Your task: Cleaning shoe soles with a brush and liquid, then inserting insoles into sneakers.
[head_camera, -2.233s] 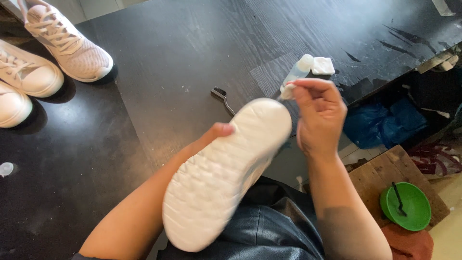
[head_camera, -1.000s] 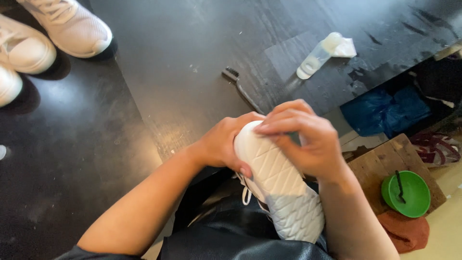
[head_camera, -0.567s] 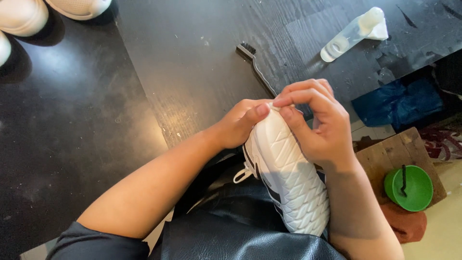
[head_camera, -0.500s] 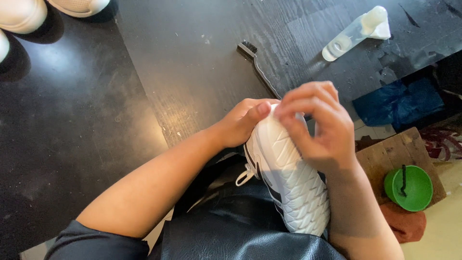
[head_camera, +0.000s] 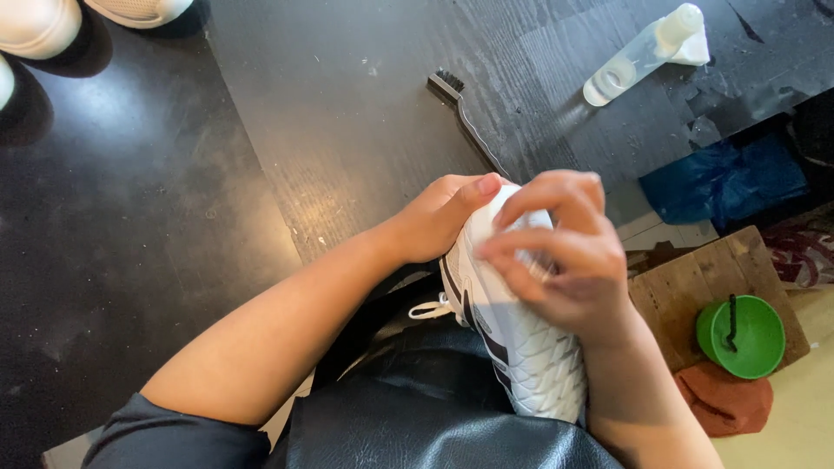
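Observation:
A white sneaker [head_camera: 530,347] with black side stripes lies sole up across my lap, its toe pointing toward the black table [head_camera: 304,130]. My left hand [head_camera: 439,217] grips the toe end, thumb on the sole's edge. My right hand [head_camera: 565,260] is curled over the front of the patterned sole, fingers pressed against it. A small white pad is pinched under those fingers and barely shows.
A thin black brush [head_camera: 460,108] lies on the table beyond the shoe. A clear squeeze bottle [head_camera: 638,56] rests on its side beside a white pad [head_camera: 695,52]. More white shoes [head_camera: 35,22] sit far left. A green bowl [head_camera: 751,334] stands on a wooden stool [head_camera: 678,287].
The shoe came down from a raised, sole-facing position onto my lap. My right hand slid from the toe tip back along the sole. My left hand stayed on the toe.

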